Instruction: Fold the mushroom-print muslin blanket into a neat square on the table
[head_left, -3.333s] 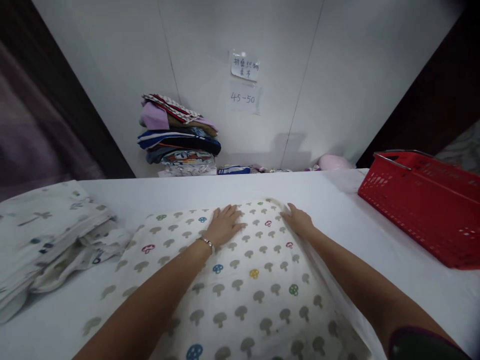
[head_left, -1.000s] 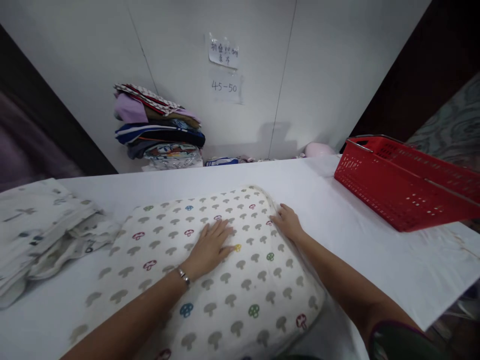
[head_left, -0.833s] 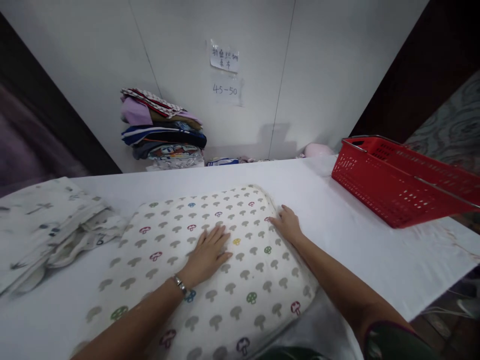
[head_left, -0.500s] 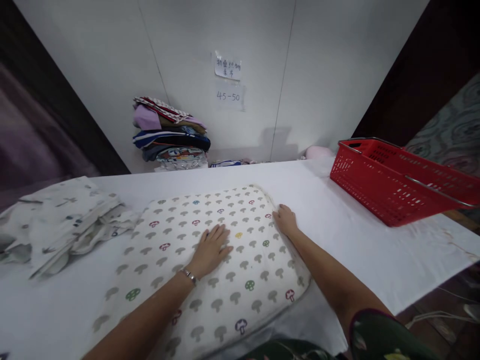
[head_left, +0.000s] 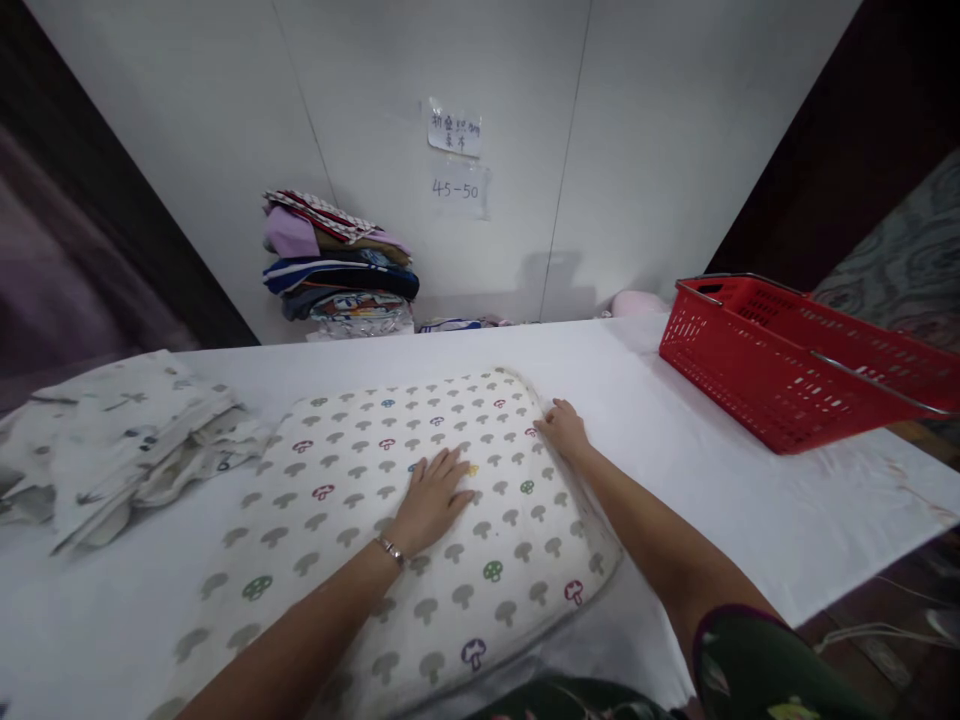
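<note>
A white cloth printed with mushrooms (head_left: 450,610) lies folded into a layered, round-cornered rectangle in front of me. My left hand (head_left: 433,503) rests palm down near its middle, fingers stretched out, a metal bracelet around the wrist. At the right edge of the cloth is my right hand (head_left: 564,432), its fingers bent and closed on the border; the fingertips are partly hidden. To the left sits a crumpled white cloth with a leaf-like print (head_left: 135,440), apart from both hands.
The white-covered table (head_left: 720,520) carries a red plastic basket (head_left: 787,375) at the right. A stack of folded textiles (head_left: 341,265) stands by the wall at the back left. Handwritten paper signs (head_left: 457,160) hang on the wall. A pink object (head_left: 637,304) shows at the rear edge.
My left hand has slid slightly right over the mushroom-print cloth. My right hand and the cloth's right edge have shifted a little left.
</note>
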